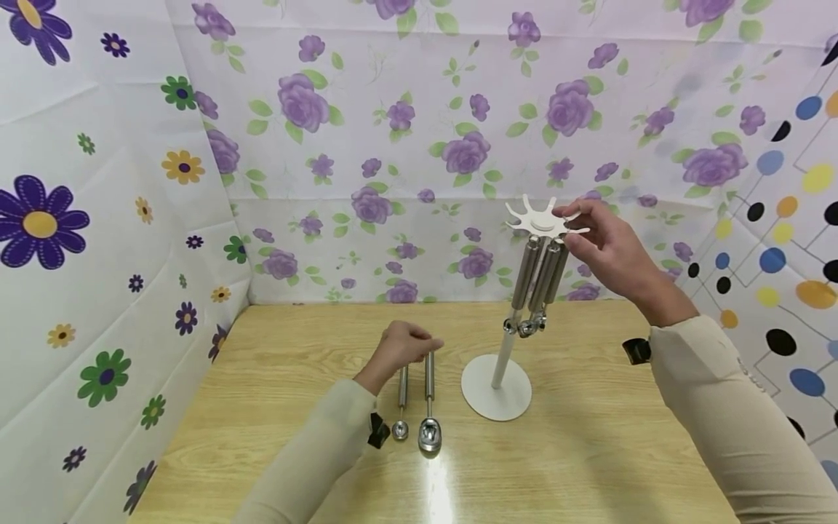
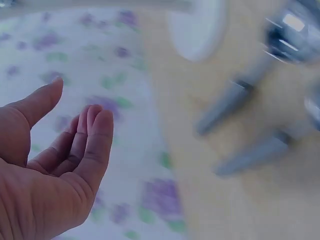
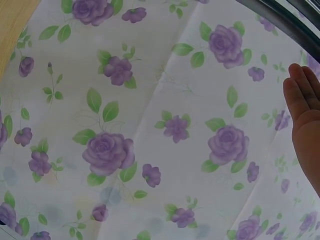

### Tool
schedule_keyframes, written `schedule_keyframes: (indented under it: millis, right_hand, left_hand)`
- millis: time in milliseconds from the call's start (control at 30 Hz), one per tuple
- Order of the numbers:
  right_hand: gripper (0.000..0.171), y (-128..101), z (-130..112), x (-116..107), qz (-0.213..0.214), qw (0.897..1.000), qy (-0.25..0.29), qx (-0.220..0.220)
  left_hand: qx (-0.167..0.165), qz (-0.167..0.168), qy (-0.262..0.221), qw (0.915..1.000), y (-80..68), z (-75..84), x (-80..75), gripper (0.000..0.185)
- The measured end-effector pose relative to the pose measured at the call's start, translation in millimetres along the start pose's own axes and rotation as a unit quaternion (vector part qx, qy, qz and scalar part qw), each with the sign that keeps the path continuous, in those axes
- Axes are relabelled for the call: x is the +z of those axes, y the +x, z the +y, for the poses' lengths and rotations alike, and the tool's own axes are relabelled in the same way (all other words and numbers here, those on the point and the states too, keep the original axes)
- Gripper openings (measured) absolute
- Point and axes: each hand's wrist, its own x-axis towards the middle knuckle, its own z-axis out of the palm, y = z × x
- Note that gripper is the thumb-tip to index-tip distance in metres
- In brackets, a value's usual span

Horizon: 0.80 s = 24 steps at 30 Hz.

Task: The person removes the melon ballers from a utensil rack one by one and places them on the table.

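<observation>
A white stand (image 1: 496, 389) with a star-shaped rack top (image 1: 540, 218) rises at the table's right middle. Several steel utensils (image 1: 540, 280) hang from it. My right hand (image 1: 605, 244) is raised beside the rack top, fingertips touching its rim; the right wrist view shows only its straight fingers (image 3: 305, 115). Two steel scoops lie side by side on the table, a small one (image 1: 401, 407) and a larger one (image 1: 429, 415). Over their handle ends hovers my left hand (image 1: 402, 348). Seen in the left wrist view, that hand (image 2: 65, 165) has loosely curled fingers and holds nothing, with blurred handles (image 2: 235, 100) beyond.
The wooden table (image 1: 262, 407) is boxed in by flowered sheets on the left, back and right. Black wrist mounts sit on both sleeves (image 1: 378, 429). The stand's round base (image 2: 197, 27) appears blurred in the left wrist view.
</observation>
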Motion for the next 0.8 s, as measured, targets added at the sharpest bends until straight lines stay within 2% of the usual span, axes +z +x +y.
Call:
schedule_keyframes:
  millis: [167,333,433,633,800]
  right_hand:
    - [0.036,-2,2,-1,0.000,1.000,0.011,0.004]
    - [0.036,-4,4,-4,-0.005,1.000,0.015,0.005]
    - [0.033,-4,2,-5,-0.003,1.000,0.015,0.010]
    - [0.024,-4,-1,-5,0.000,1.000,0.023,0.017]
    - [0.040,1,-1,-8,-0.007,1.000,0.020,-0.001]
  left_hand:
    - [0.046,-0.035,-0.040,0.9976,-7.9,49.0,0.7,0.032]
    - [0.089,-0.058,-0.059,0.9925,-18.1,85.2,-1.2,0.031]
    - [0.119,-0.067,-0.061,0.9888,-20.4,99.8,-2.3,0.032]
    - [0.157,-0.088,-0.068,0.9813,-21.6,122.1,0.4,0.037]
    - [0.190,-0.099,-0.069,0.9743,-20.6,135.2,6.3,0.038]
